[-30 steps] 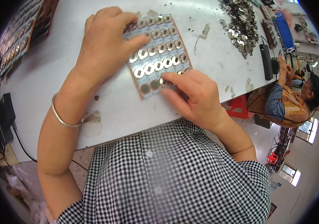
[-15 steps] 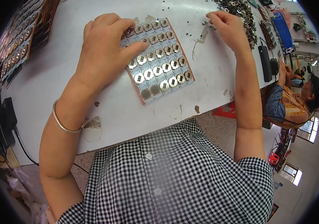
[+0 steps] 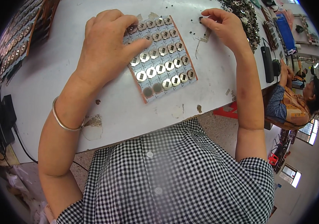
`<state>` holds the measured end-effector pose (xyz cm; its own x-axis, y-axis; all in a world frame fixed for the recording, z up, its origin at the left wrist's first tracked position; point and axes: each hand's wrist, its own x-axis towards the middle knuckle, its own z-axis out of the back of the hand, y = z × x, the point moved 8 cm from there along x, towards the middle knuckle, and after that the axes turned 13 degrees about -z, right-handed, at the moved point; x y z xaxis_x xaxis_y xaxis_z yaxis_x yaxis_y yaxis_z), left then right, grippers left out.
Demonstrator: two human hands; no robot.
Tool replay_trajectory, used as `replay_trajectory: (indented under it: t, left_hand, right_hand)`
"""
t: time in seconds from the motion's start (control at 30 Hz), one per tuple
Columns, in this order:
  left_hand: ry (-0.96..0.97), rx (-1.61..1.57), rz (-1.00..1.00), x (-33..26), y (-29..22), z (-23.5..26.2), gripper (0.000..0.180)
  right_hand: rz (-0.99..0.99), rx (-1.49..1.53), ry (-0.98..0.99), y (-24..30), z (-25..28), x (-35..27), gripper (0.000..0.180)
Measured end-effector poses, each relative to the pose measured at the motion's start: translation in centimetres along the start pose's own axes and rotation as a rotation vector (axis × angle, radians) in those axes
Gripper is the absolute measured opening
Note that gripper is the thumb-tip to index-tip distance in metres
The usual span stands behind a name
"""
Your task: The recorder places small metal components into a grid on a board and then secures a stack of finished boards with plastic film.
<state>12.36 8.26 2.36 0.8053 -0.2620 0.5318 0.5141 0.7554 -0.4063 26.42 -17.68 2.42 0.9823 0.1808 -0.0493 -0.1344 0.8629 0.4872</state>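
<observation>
My left hand (image 3: 109, 46) rests over the upper left part of a pale panel (image 3: 155, 67) with a brown edge. Its thumb and forefinger are spread apart on the panel, and the hand hides that corner. Rows of round silver metal discs (image 3: 151, 72) with dark centres cover the panel. Two plain dark round spots (image 3: 152, 90) show at its lower left corner. To the right of the panel, above the table, my right hand (image 3: 224, 30) pinches a small dark piece (image 3: 201, 19) between thumb and forefinger.
A heap of small metal parts (image 3: 243, 18) lies beyond my right hand. Stacked panels (image 3: 13, 41) stand at the far left. A black box (image 3: 267, 64) with a cable is on the right of the white table (image 3: 129, 123). Another person (image 3: 293, 99) sits further right.
My right hand has moved slightly left, and a small dark piece now shows at its fingertips. My left hand stays on the panel in much the same pose.
</observation>
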Motion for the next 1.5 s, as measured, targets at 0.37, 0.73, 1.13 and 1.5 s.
replay_trajectory:
  t: [0.37,0.73,1.13,1.5]
  left_hand:
    - [0.014,-0.047,-0.007,0.4,-0.3,0.4,0.038]
    - [0.018,0.030,-0.055,0.5,-0.8,0.5,0.039]
    - [-0.005,-0.008,-0.006,0.6,-1.1,1.4,0.035]
    - [0.032,0.007,0.007,0.6,-1.3,1.4,0.032]
  right_hand:
    - [-0.032,-0.084,-0.055,2.2,-0.5,-0.9,0.021]
    - [-0.029,0.691,0.534,2.9,-2.0,-5.2,0.010]
    - [0.020,0.467,0.590,9.3,-5.7,-14.7,0.020]
    - [0.183,0.281,0.432,10.9,-5.8,-15.9,0.009]
